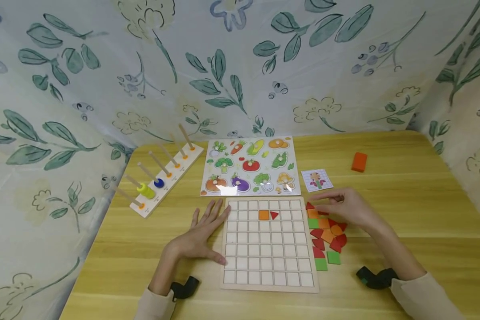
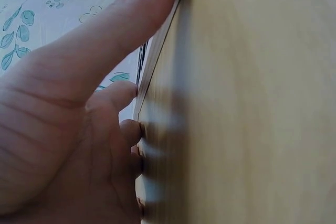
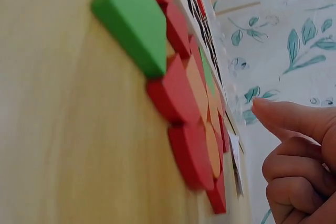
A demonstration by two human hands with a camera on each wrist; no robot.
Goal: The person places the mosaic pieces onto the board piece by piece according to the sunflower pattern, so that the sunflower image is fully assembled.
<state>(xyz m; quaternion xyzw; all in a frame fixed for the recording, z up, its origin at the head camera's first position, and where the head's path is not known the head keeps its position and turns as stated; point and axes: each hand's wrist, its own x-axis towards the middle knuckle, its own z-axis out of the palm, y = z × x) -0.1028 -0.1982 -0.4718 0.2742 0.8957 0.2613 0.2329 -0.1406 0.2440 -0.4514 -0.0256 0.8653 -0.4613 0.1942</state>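
Observation:
My left hand [image 1: 198,240] lies spread beside the wooden grid board [image 1: 270,283], thumb and fingertips at its left edge. An orange square [image 1: 264,215] and a red triangle [image 1: 274,215] sit side by side in cells of the board's second row. My right hand [image 1: 346,206] is over the upper end of a heap of flat red, orange and green pieces, including a green square [image 1: 334,257]. Its thumb and index finger stand apart near a small red piece [image 1: 310,206]. The right wrist view shows the other fingers curled, with no piece visible in them.
Behind the board lies a vegetable peg puzzle [image 1: 250,153]. A pattern card [image 1: 317,180] lies to its right, and an orange-red block [image 1: 359,162] farther right. A peg rack [image 1: 172,178] with yellow and blue rings stands back left. Patterned fabric [image 1: 240,66] hangs behind the table.

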